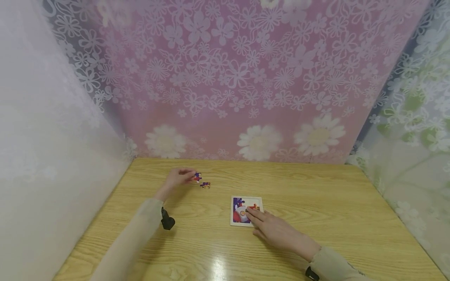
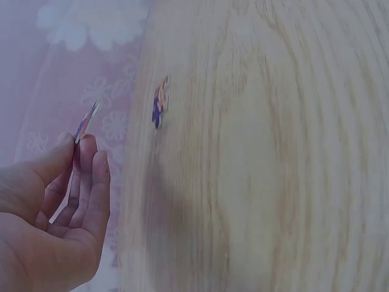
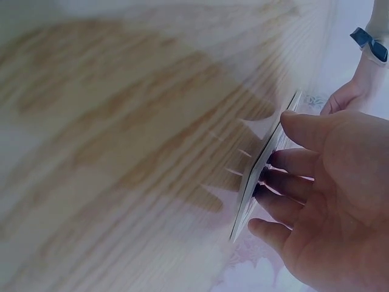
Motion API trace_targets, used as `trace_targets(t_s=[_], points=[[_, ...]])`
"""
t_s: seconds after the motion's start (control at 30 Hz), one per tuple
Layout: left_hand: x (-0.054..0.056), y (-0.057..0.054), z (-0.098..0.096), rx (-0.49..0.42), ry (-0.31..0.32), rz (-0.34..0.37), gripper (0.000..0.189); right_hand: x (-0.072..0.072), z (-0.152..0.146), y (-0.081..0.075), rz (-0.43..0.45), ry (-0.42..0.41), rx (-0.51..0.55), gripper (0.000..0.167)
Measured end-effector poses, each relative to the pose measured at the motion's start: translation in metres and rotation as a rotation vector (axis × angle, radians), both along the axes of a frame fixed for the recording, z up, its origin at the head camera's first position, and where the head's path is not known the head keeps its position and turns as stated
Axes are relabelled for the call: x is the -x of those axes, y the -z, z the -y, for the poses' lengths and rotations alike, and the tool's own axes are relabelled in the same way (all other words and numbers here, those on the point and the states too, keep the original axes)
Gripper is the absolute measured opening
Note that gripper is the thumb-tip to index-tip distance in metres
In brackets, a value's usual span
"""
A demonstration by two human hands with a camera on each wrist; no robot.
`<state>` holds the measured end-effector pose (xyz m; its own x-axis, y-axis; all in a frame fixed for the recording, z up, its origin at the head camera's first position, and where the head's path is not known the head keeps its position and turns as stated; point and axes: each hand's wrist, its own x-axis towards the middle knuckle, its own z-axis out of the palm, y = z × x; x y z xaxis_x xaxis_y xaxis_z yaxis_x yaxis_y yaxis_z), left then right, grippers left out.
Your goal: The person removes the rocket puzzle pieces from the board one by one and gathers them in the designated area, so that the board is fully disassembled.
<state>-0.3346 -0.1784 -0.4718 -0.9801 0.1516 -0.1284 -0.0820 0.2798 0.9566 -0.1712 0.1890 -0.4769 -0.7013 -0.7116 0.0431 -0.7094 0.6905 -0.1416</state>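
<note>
In the head view my left hand pinches a purple and red jigsaw piece between thumb and fingers. The left wrist view shows this jigsaw piece edge-on, raised off the table. A second jigsaw piece, purple and orange, lies just in front of it on the wood. Fingers of my right hand rest on a small square puzzle board with a white rim. Its partly filled picture is half hidden by those fingers. From the right wrist, the board appears edge-on, with the thumb at its near edge.
The light wooden table meets a pink flowered cloth at the back. A pale cloth hangs on the left and a flowered one on the right. Dark straps circle both wrists.
</note>
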Motion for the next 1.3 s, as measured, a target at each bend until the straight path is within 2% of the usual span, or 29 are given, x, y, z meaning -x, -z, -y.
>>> trace_targets(t_s=[0.13, 0.4, 0.83, 1.2, 1.3], points=[[0.0, 0.002, 0.008, 0.068, -0.013, -0.021, 0.037, 0.0, 0.0, 0.0, -0.008, -0.009, 0.021, 0.052], [-0.002, 0.006, 0.016, 0.227, 0.002, -0.047, 0.028, 0.0, 0.0, 0.001, -0.004, -0.006, 0.015, 0.053], [-0.005, 0.008, 0.011, 0.349, 0.031, -0.091, 0.02, 0.0, 0.0, 0.0, 0.021, 0.009, -0.005, 0.055], [0.001, 0.014, 0.01, 0.425, 0.05, -0.141, 0.011, 0.001, 0.0, 0.0, 0.044, 0.014, -0.001, 0.055], [0.0, 0.013, 0.009, 0.473, 0.05, -0.161, 0.01, 0.001, 0.0, 0.001, 0.047, 0.014, 0.001, 0.056]])
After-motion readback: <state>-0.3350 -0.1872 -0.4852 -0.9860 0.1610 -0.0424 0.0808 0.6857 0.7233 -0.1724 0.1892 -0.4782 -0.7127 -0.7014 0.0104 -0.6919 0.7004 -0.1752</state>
